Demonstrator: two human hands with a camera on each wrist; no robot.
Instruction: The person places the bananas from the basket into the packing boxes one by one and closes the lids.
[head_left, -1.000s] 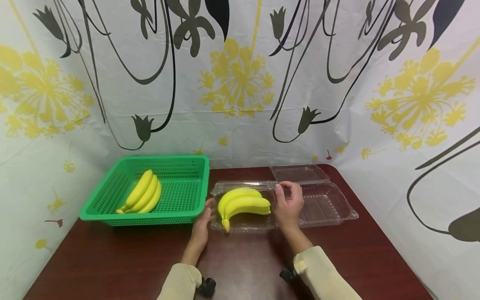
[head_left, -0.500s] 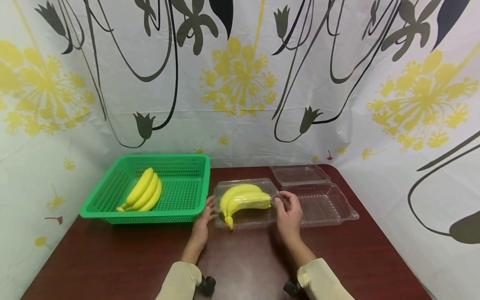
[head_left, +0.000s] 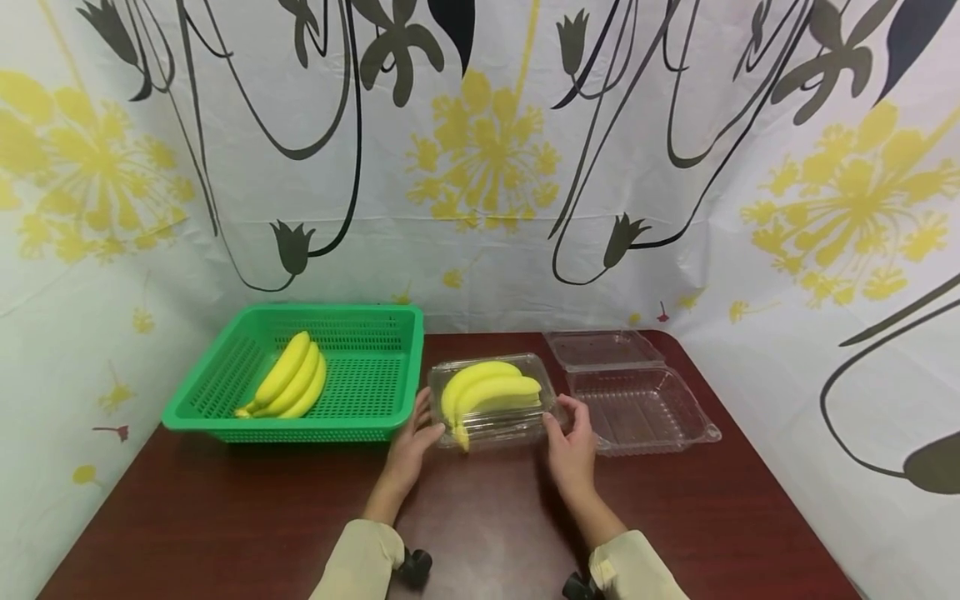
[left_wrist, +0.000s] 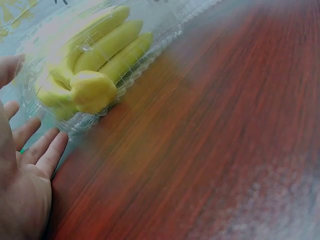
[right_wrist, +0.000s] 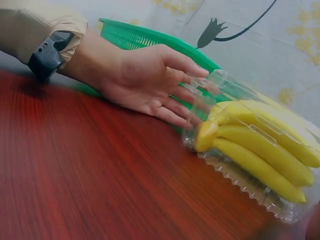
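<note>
A clear plastic clamshell container (head_left: 504, 425) sits at the middle of the table, its lid folded down over a bunch of bananas (head_left: 491, 390). The stem end shows near the front left corner. At the container's left end, my left hand (head_left: 407, 450) touches the plastic with fingers extended; in the right wrist view the same left hand (right_wrist: 145, 82) has its thumb at the lid's edge. My right hand (head_left: 572, 450) holds the container's right end, thumb on the lid and bent fingers along the side. Whether the lid is fully latched cannot be seen.
A green basket (head_left: 281, 428) stands at the left with another banana bunch (head_left: 291, 383) in it. Behind my right hand lies a second clamshell container (head_left: 648, 408), lid tipped back. A patterned curtain (head_left: 487, 275) rises behind the dark red table (head_left: 262, 517).
The lid has come forward and down over the bananas, guided by my right hand, which has shifted toward me. My left thumb has moved onto the container's front left corner.
</note>
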